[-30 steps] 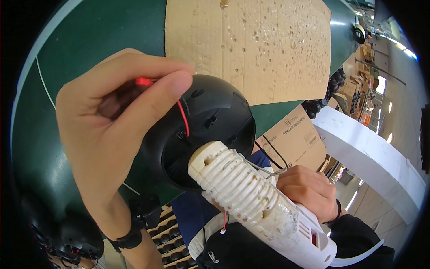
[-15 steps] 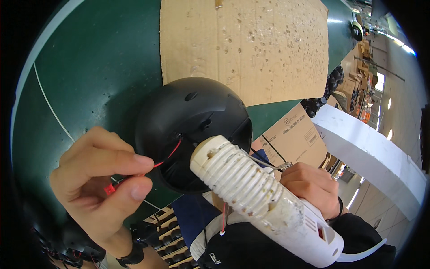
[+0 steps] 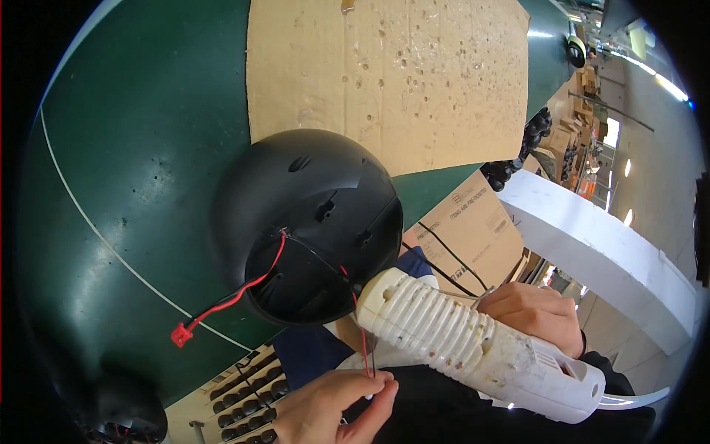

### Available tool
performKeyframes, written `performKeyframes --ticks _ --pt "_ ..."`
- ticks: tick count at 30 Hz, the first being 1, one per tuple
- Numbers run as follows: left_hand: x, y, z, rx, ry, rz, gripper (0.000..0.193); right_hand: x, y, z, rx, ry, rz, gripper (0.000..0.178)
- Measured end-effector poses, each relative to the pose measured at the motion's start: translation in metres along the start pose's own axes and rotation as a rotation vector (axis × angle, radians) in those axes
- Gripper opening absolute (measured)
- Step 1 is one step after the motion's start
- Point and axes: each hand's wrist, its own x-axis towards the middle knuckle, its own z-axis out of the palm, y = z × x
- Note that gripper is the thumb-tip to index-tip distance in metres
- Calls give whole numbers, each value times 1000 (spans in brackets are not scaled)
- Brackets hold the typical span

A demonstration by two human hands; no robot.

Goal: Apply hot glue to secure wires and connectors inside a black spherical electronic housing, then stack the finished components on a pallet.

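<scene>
A black dome-shaped shell sits on the green tabletop, its dark recessed side facing me. From a hole in it, a red-and-black wire pair runs out to a small red connector, which hangs free. My left hand pinches a second thin red-and-black wire pair below the shell, near a small white tip. A white ribbed tool, apparently a glue gun, slants across in front, its ribbed end close to the shell. My right hand is closed at its far side, fingers partly hidden.
A cardboard sheet with marks and blobs lies beyond the shell. At right are a printed carton and a white beam. Racked black parts and another black shell are at lower left. Black cords run behind the glue gun.
My left hand has let go of the wires with the red connector and moved down and right to the other wire pair. The glue gun has shifted slightly right and down in the view.
</scene>
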Motion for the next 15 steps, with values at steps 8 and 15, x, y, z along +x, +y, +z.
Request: performKeyframes --ticks 8,15 --pt "12 -5 5 99 107 239 24 0 -5 -10 -16 -105 91 23" --pt "16 -5 4 164 37 318 16 9 -28 -13 -162 -134 183 21"
